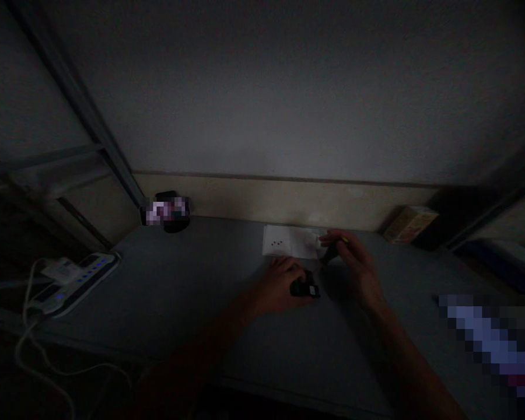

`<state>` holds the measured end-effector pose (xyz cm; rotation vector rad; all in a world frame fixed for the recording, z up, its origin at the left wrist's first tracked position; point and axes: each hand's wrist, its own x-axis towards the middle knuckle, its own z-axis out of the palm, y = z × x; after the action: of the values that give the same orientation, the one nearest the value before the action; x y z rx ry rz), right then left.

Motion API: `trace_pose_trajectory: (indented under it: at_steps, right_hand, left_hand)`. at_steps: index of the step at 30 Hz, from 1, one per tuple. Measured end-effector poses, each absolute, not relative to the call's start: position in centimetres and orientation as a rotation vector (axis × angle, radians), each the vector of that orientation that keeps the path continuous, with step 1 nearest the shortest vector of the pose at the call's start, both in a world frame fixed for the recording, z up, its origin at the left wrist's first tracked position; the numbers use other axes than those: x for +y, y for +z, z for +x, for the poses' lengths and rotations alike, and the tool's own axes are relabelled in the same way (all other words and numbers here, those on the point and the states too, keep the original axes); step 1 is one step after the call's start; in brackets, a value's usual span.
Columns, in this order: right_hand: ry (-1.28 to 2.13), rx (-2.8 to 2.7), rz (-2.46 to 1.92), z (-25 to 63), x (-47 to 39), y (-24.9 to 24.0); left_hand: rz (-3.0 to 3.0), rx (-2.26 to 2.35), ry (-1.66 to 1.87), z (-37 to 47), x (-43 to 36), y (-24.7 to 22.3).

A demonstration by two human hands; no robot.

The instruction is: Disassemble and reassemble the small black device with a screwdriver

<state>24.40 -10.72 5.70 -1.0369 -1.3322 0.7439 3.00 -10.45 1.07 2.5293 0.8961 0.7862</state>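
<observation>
My left hand (pixel 284 286) is closed around a small black device (pixel 304 287) with a white patch on its near end, steadying it on the grey table. To the right, my right hand (pixel 354 256) grips a dark-handled screwdriver (pixel 331 252) with a bit of yellow at its top. Its lower end points down toward the device; in the dim light I cannot tell whether the tip touches it. Just behind both hands lies a white sheet of folded paper (pixel 297 248). Several tiny dark pieces (pixel 276 242), like screws, rest on its left half.
A white power strip (pixel 76 286) with blue lights and cables lies at the left. A phone (pixel 166 211) with a lit, blurred screen leans near the wall. A small box (pixel 409 224) stands at the back right, and a bright, pixelated object (pixel 485 338) lies at the right edge.
</observation>
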Motion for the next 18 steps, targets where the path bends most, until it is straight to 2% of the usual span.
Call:
trace_pose_trajectory:
  at_steps: [5, 18]
  right_hand:
    - [0.558, -1.338, -1.172, 24.48, -10.68, 5.39]
    - [0.746, -1.335, -1.014, 24.48, -10.57, 5.28]
  left_hand:
    - [2.519, 0.896, 0.8, 3.07, -10.41, 0.78]
    - [2.529, 0.898, 0.81, 3.12, -10.3, 0.48]
